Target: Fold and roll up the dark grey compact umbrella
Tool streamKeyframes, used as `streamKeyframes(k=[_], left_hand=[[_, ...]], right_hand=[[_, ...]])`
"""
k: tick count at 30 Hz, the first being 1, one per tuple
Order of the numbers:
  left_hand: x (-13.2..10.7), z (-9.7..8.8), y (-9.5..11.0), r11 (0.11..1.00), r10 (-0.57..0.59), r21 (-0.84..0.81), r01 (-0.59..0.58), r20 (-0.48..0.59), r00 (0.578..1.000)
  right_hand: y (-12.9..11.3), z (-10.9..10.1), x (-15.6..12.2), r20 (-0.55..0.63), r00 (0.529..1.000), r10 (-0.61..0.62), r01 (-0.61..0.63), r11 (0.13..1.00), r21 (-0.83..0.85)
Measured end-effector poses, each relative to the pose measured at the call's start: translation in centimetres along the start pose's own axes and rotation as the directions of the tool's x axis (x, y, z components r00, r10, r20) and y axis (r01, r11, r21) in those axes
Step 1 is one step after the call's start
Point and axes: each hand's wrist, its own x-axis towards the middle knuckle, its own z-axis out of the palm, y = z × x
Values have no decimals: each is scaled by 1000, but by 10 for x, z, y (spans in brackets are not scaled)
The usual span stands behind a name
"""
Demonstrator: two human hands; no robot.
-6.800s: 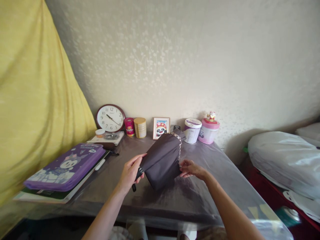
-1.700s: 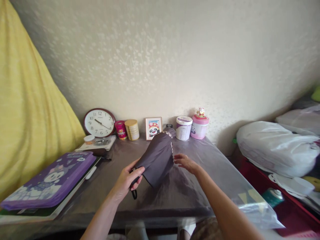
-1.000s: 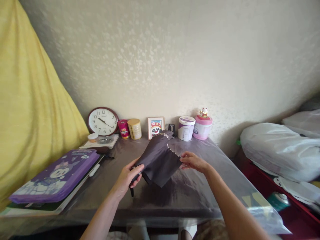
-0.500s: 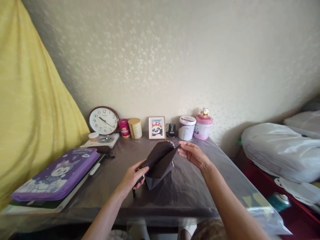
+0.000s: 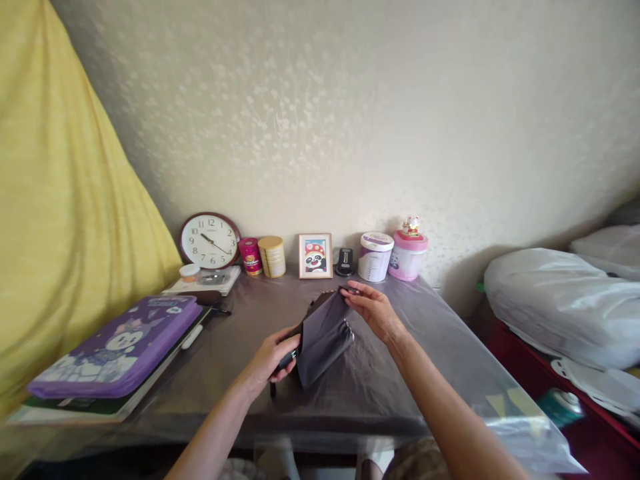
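Over mid-desk (image 5: 400, 380): folded umbrella (image 5: 323, 337), tilted, low end near the surface; contact cannot be told. Left hand (image 5: 273, 357) curls closed round the handle, likely to anchor it. Right hand (image 5: 373, 310) pinches the canopy's upper edge between thumb and fingertips, probably to draw the cloth taut. Along the wall: white tub (image 5: 375, 257) and pink tub (image 5: 407, 255) side by side, red tin (image 5: 249, 256), gold tin (image 5: 272, 257). All lidded, contents hidden. Purple case (image 5: 115, 343) lies closed at left.

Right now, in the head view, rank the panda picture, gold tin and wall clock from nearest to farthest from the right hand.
1. panda picture, just behind the right hand holding the umbrella.
2. gold tin, farther left.
3. wall clock, leftmost, against the wall.
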Motion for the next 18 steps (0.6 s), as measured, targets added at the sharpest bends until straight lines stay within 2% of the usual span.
streamKeyframes(k=[7, 13, 15, 18], left_hand=[[-2, 8, -1, 998, -60, -16, 60, -3, 998], [-6, 16, 4, 990, -21, 137, 15, 43, 999], [-7, 16, 5, 988, -22, 150, 18, 23, 999], [-8, 16, 5, 994, -48, 101, 47, 6, 999]], right_hand=[[8, 3, 5, -40, 999, -7, 9, 999, 48], [11, 3, 5, -16, 1000, -13, 14, 1000, 25], [13, 1, 6, 8, 1000, -16, 17, 999, -38], [14, -3, 6, 95, 994, -54, 75, 968, -241]])
